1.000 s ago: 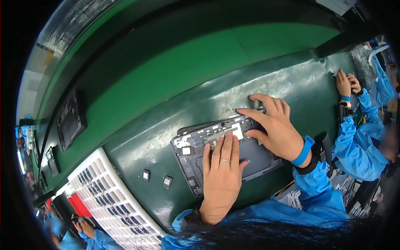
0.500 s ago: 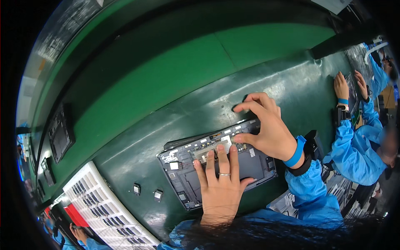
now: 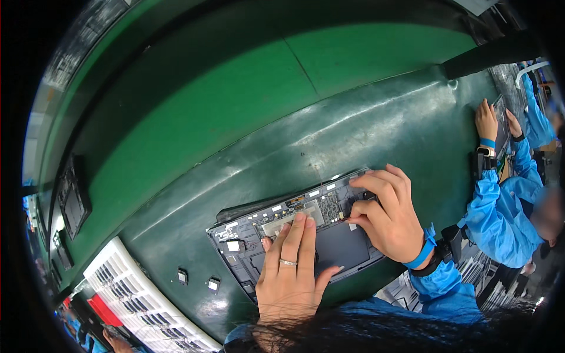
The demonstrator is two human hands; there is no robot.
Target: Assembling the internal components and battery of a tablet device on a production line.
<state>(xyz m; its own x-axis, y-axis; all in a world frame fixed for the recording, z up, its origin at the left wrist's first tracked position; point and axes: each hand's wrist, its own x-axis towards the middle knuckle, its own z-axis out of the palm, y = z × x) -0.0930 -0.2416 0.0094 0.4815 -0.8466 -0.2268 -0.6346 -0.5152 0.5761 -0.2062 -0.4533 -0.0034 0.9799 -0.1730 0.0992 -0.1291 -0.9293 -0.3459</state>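
Left hand point(image 3: 289, 267) hides part of opened device point(image 3: 346, 250); right hand point(image 3: 392, 220): fingertip contact unclear.

A wide, head-worn fisheye view looks down from close above the bare left hand point(image 3: 288, 273) and bare right hand point(image 3: 393, 226); it faces forward across the glossy dark-green counter point(image 3: 265, 176).

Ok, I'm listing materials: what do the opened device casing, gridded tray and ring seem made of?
Opened device casing: dark grey, satin, with moulded-looking recesses; plastic or painted metal. Gridded tray: perhaps white plastic foam, matte, with thick, rounded edges. Ring: likely polished silver-coloured metal, given its bright glints.
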